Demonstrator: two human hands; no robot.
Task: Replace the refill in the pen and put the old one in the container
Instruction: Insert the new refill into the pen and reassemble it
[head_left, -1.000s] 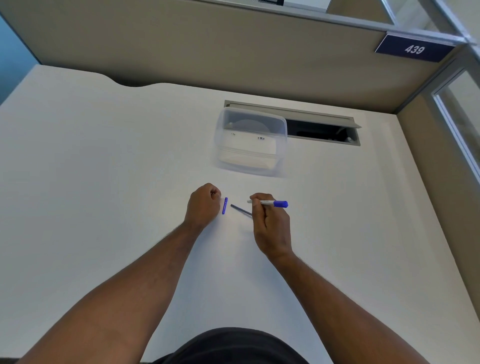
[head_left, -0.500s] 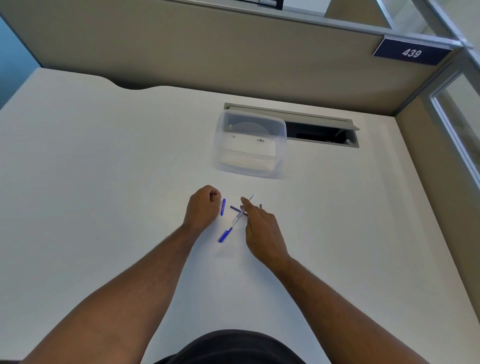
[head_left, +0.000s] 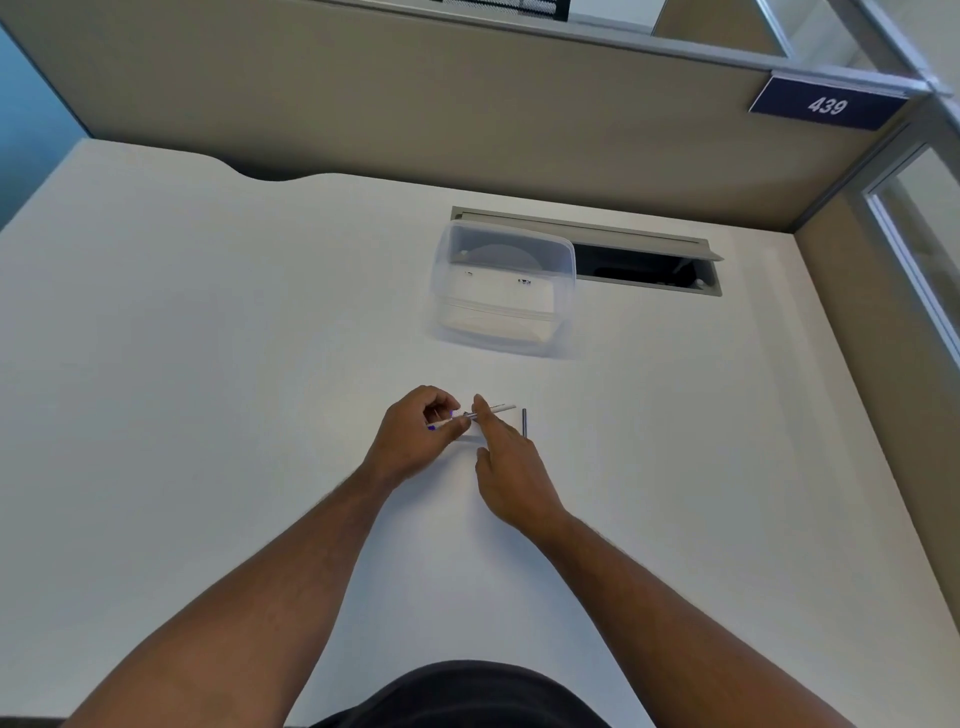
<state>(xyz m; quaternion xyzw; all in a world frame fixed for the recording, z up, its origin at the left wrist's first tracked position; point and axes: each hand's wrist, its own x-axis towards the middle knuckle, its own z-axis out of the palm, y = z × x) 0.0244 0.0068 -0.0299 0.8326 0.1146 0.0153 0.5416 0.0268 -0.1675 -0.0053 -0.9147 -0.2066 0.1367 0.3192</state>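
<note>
My left hand (head_left: 415, 434) is closed around a white pen (head_left: 498, 408) with a blue end, holding it level just above the white desk (head_left: 208, 364). My right hand (head_left: 511, 473) is beside it with fingers apart; its index fingertip rests against the pen's middle, where a short dark piece shows. A thin dark refill (head_left: 524, 422) lies by itself on the desk just right of that finger. The clear plastic container (head_left: 563, 260) stands farther back, open on top. The small blue cap seen earlier is hidden.
An open grey cable hatch (head_left: 649, 265) is set into the desk right behind the container. Beige partition walls (head_left: 467, 119) close the desk off at the back and right. A sign reading 439 (head_left: 826, 104) hangs at the upper right.
My right hand let go of the pen and opened. My left hand, a closed fist before, has taken the pen up. One dark refill now lies right of my right hand.
</note>
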